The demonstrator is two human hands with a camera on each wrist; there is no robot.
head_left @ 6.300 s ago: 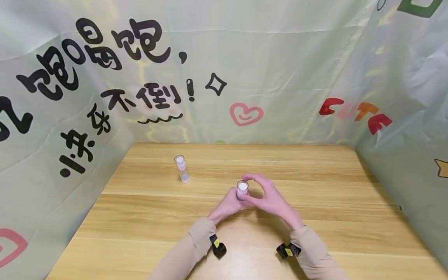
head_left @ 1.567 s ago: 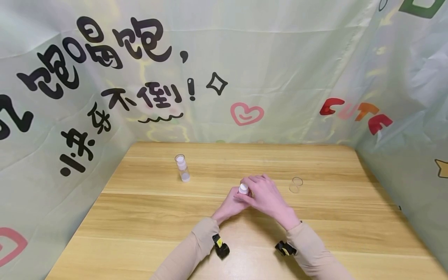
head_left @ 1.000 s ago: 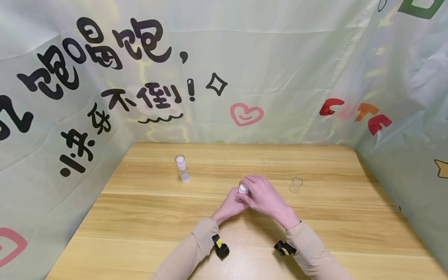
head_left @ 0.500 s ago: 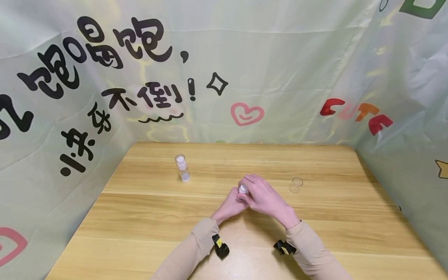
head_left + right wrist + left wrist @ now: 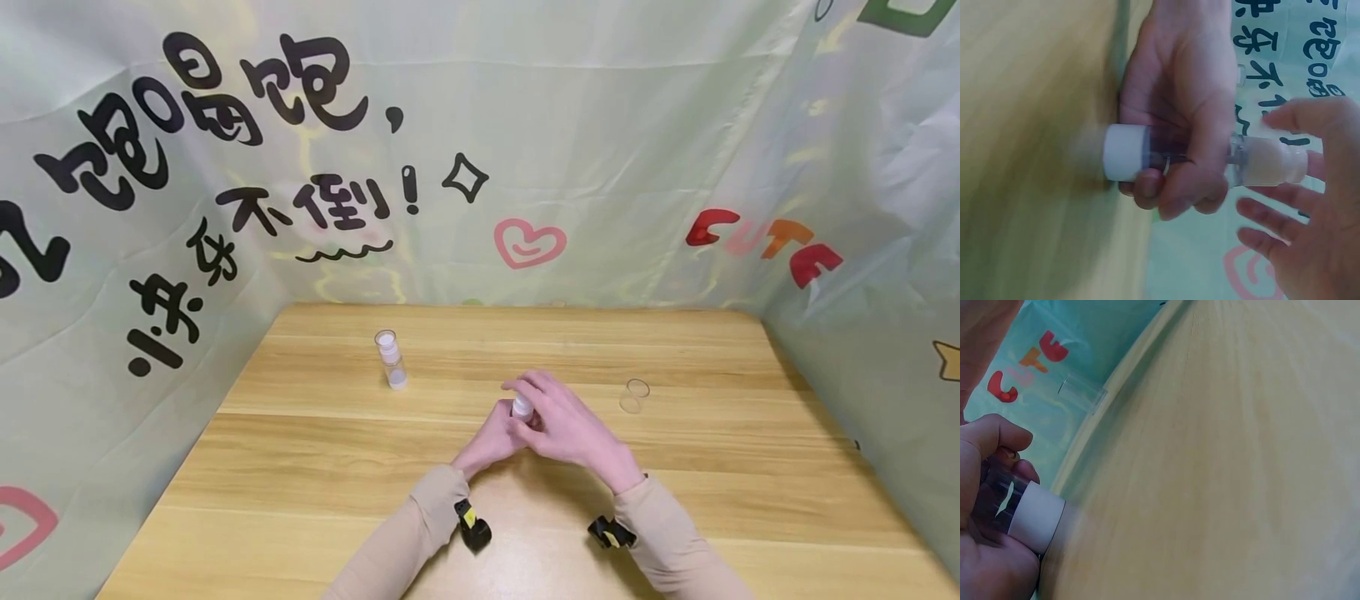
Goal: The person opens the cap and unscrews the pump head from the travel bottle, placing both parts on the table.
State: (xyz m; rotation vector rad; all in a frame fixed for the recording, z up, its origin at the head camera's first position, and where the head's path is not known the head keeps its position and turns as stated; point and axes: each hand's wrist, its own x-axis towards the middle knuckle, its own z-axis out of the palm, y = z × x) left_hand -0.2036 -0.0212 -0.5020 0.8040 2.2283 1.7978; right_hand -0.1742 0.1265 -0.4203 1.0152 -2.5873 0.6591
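Observation:
My left hand grips the clear body of a small pump bottle with a white base, its fingers wrapped round the middle. The white pump head rises out of that grip. Around it, my right hand has its fingers spread and loosely bent; in the right wrist view, gaps show between several fingers and the head. A transparent cap stands on the wooden table, to the right of both hands. In the left wrist view the bottle's white base is close over the tabletop.
A second bottle of the same kind, with its clear cap on, stands toward the back left of the table. A printed cloth encloses the back and sides. Each wrist wears a small black camera.
The transparent cap, earlier on the bottle between my hands, now stands to the right. Since half a second ago my right fingers have loosened and spread round the pump head; my left grip stays put.

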